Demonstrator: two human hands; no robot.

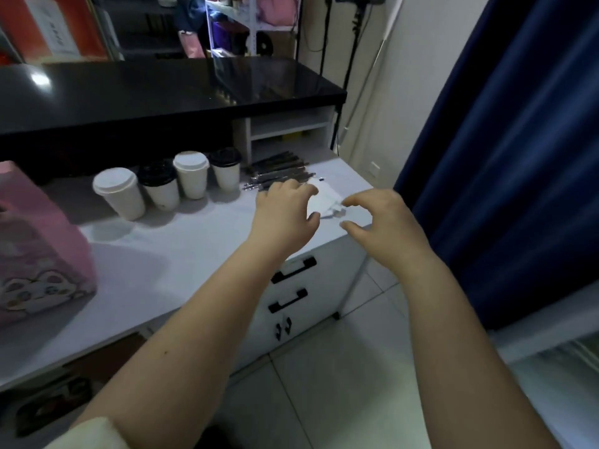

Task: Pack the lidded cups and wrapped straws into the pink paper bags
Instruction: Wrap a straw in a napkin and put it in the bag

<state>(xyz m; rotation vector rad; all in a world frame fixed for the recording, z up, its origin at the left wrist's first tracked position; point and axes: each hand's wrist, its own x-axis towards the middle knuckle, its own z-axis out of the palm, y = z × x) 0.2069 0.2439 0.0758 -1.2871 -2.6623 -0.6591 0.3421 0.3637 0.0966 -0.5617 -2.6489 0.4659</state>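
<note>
A pink paper bag (42,247) stood upright at the left end of the white bench (155,264), a cat printed low on its front. Its inside was out of sight from where I stood. Along the back edge four lidded cups stood upright in a row: a white-lidded cup (118,192), a black-lidded cup (158,184), a second white-lidded one (191,173) and a second black-lidded one (225,168). The lids hid whatever was in them.

Just right of the last cup the wrapped straws (278,176) lay flat in a loose pile. They were roughly parallel, with their long axes running across the bench and slanting away towards the right.

Both hands hovered near the bench's right end over a white sheet (324,197). The left hand (285,205) curled its fingers at the near edge of the straws; whether its grip held anything I could not tell. The right hand (379,218) kept finger and thumb apart, its grip open on nothing.
</note>
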